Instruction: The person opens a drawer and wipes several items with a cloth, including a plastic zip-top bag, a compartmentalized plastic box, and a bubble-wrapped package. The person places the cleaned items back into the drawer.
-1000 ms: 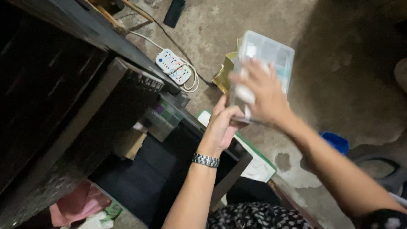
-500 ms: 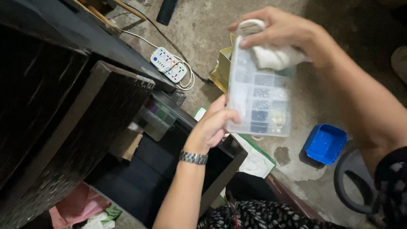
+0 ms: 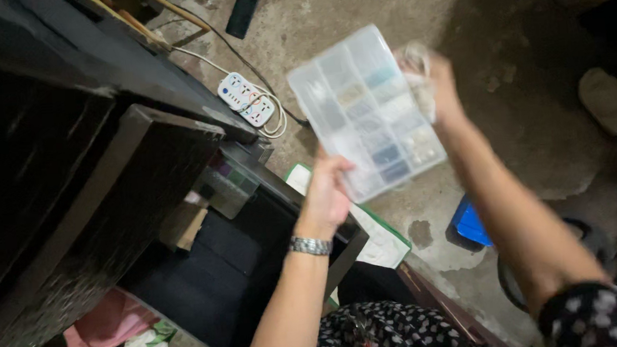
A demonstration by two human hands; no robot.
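Head view: against the picture half a second back, the clear compartment box (image 3: 366,112) has turned. It stood nearly on end then, with the right hand clamped over its top edge; now it lies flatter and slanted, its lid facing the camera, so the rows of small compartments show. The right hand (image 3: 431,84) has slid from the top edge to the box's right side, and it is blurred by motion. The blue tub (image 3: 469,223), fully visible before, is now largely hidden behind the right forearm.

The left hand (image 3: 325,194) grips the box at its lower left corner, fingers curled under and thumb on the front edge; a metal wristwatch (image 3: 310,245) sits on that wrist. The right hand is closed around a bunched white cloth (image 3: 419,74) and presses it against the right edge of the box.

The box is held in the air above the concrete floor (image 3: 383,10). Left of the box and lower lies a white power strip (image 3: 245,101) with its coiled cord. Below the box's lower left corner stands an open black drawer (image 3: 256,252), with a white and green sheet (image 3: 381,241) just right of it.
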